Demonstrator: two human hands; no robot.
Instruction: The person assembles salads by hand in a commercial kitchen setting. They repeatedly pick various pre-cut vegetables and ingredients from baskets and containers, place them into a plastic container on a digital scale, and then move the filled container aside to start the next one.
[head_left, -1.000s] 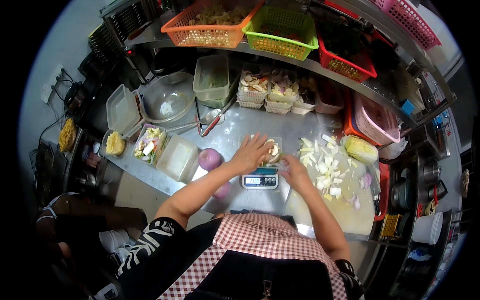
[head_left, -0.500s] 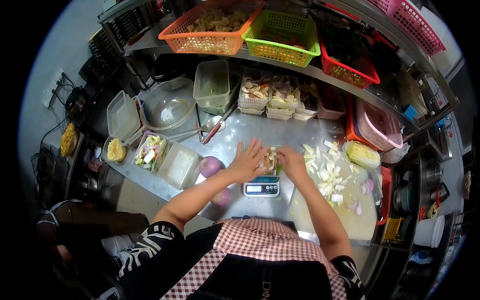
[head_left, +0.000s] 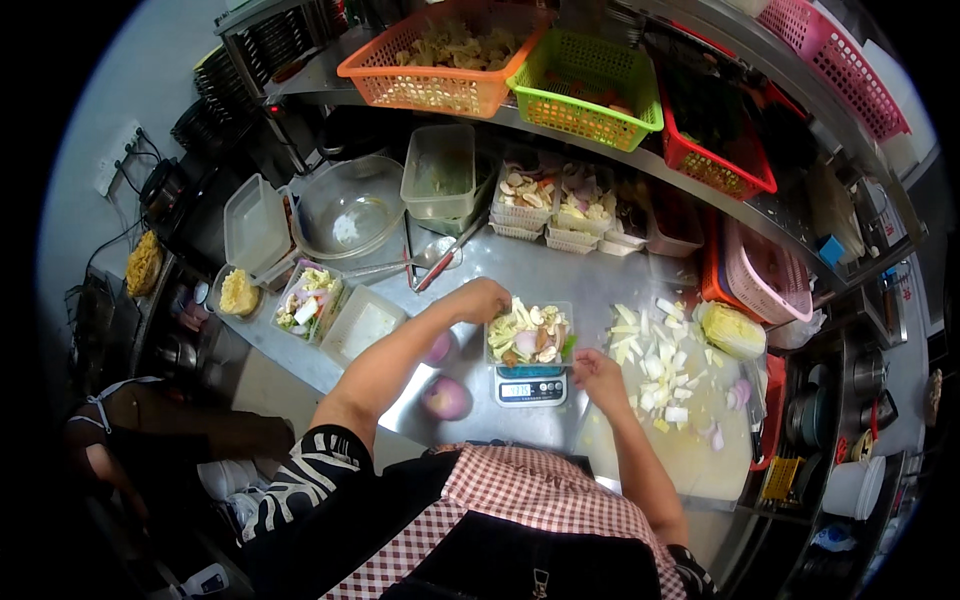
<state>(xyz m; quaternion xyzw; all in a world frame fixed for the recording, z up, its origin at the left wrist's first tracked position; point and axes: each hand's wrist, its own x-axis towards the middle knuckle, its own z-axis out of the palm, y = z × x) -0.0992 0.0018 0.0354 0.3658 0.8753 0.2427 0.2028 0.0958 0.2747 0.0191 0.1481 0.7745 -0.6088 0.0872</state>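
Note:
A clear plastic tub (head_left: 527, 335) of cut vegetables and mushroom pieces rests on a small kitchen scale (head_left: 531, 390) in front of me. My left hand (head_left: 483, 300) is at the tub's upper left corner, its fingers curled in; whatever they hold is hidden. Beside the lower right corner, by a bit of green leaf (head_left: 569, 346), my right hand (head_left: 598, 380) has its fingers loosely apart with nothing visible in them. A red onion (head_left: 446, 398) lies left of the scale, and another (head_left: 438, 347) is partly covered by my left forearm.
Chopped white cabbage pieces (head_left: 655, 350) cover a cutting board (head_left: 620, 455) on the right, beside a half cabbage (head_left: 733, 330). Leftward stand an empty tub (head_left: 362, 328), a filled tub (head_left: 306, 302) and a glass bowl (head_left: 350, 210). Colored baskets (head_left: 585, 85) line the shelf above. Another person (head_left: 190, 425) is at lower left.
My left hand has lifted off the tub's contents and moved to its left corner, fingers now curled. My right hand has drawn down and slightly right. The view has shifted a little.

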